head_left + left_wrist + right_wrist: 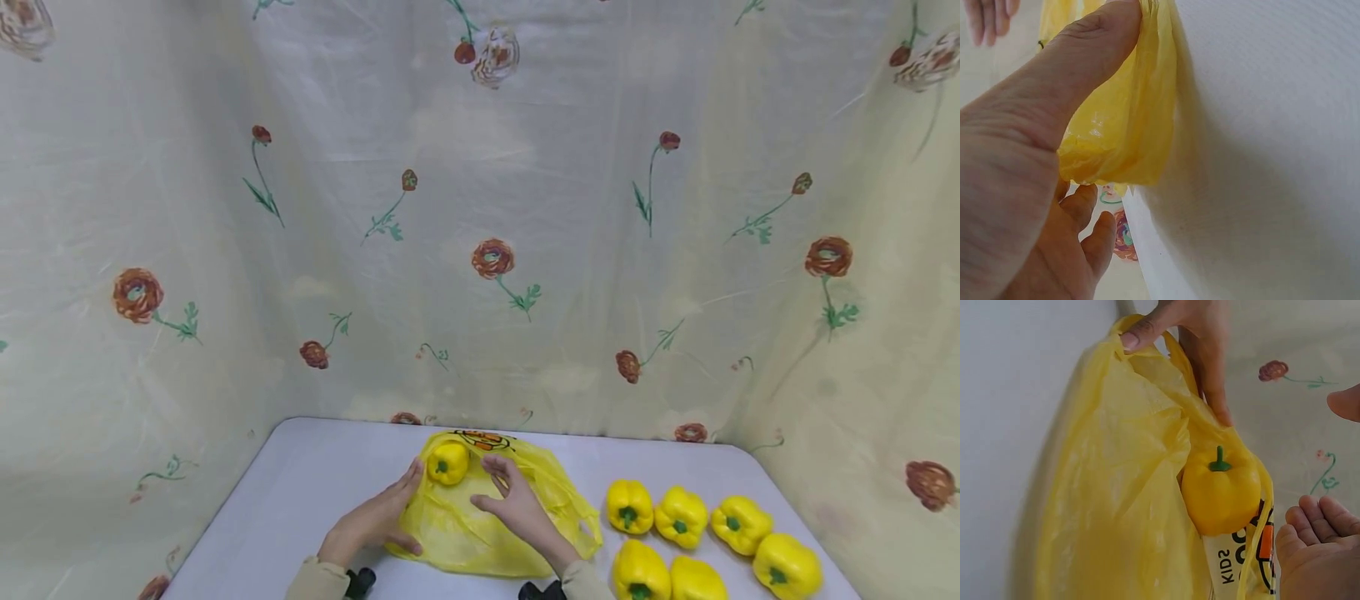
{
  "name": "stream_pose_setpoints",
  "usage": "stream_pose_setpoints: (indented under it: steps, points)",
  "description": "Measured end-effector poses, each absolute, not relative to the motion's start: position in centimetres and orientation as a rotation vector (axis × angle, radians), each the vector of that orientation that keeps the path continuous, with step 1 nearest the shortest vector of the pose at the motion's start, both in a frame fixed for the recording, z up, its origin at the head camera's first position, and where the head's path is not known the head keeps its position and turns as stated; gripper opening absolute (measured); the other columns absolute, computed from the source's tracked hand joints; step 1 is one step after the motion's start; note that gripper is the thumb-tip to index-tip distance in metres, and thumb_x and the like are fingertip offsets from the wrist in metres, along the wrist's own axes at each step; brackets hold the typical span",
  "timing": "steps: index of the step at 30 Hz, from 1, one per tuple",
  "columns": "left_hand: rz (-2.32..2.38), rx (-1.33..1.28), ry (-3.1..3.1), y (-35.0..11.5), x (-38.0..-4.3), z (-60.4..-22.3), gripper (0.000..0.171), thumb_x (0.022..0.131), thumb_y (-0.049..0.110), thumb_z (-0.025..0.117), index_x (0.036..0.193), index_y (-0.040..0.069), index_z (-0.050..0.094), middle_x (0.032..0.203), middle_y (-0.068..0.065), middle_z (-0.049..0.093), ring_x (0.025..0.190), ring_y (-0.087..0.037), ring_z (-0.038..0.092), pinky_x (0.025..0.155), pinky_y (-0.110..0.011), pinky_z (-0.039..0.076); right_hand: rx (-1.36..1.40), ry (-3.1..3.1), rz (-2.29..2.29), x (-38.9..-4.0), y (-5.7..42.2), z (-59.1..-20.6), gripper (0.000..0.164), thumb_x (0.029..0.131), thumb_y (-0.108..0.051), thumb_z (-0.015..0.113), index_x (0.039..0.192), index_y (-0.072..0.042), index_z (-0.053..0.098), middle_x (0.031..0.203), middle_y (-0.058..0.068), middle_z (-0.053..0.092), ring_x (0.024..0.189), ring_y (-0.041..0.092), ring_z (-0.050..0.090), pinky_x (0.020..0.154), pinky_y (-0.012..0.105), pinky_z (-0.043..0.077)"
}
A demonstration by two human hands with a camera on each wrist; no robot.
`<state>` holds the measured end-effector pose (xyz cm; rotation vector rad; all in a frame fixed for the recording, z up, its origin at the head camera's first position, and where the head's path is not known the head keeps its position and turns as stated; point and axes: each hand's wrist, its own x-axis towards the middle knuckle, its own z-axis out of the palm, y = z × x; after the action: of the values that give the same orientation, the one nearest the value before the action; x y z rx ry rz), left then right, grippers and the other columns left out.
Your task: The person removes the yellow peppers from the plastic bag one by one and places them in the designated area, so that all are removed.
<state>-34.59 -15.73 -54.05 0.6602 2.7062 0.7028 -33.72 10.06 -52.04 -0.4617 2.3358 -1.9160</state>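
A yellow plastic bag (480, 533) with printed lettering lies on the white table. One yellow bell pepper (1221, 497) with a green stem rests at the bag's far left part, among its folds. My left hand (378, 517) touches the bag's left edge, thumb (1138, 334) on one side of the rim and straight fingers along the other. Over the bag, to the right of that pepper, my right hand (521, 508) holds nothing, its fingers loosely spread and apart from the pepper. In the left wrist view, the bag (1119, 119) hides part of the left fingers.
Several more yellow bell peppers (681, 517) stand in two rough rows on the right of the white table (300, 483). A flower-patterned cloth (450, 208) hangs behind the table and along both sides.
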Motion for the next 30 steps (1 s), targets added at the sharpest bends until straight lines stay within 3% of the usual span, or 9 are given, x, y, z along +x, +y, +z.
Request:
stream_pose_setpoints:
  steps: [12, 22, 30]
  points:
    - [0.701, 0.662, 2.711, -15.9, -34.7, -54.0, 0.124, 0.07, 0.047, 0.079, 0.155, 0.006, -0.001, 0.163, -0.014, -0.004, 0.149, -0.034, 0.013, 0.118, -0.054, 0.022, -0.495, 2.355, -1.883, -36.1, 8.2, -52.3, 0.07, 0.086, -0.02, 0.073, 0.142, -0.002, 0.036, 0.146, 0.018, 0.041, 0.137, 0.038, 0.036, 0.117, 0.053, 0.026]
    - [0.702, 0.692, 2.703, -16.3, -34.4, -54.0, 0.122, 0.071, 0.047, 0.079, 0.155, 0.005, 0.0, 0.163, -0.014, -0.004, 0.149, -0.033, 0.013, 0.118, -0.054, 0.021, -0.491, 2.391, -1.831, -37.6, 7.2, -52.6, 0.067, 0.087, -0.02, 0.072, 0.142, -0.002, 0.037, 0.148, 0.016, 0.041, 0.139, 0.034, 0.036, 0.117, 0.049, 0.028]
    - [0.687, 0.725, 2.725, -16.3, -34.5, -54.0, 0.123, 0.071, 0.049, 0.078, 0.155, 0.005, 0.001, 0.163, -0.015, -0.004, 0.149, -0.033, 0.013, 0.118, -0.053, 0.022, -0.5, 2.339, -1.884, -38.8, 6.5, -53.5, 0.071, 0.087, -0.015, 0.071, 0.144, 0.003, 0.032, 0.149, 0.024, 0.036, 0.14, 0.041, 0.031, 0.118, 0.055, 0.022]
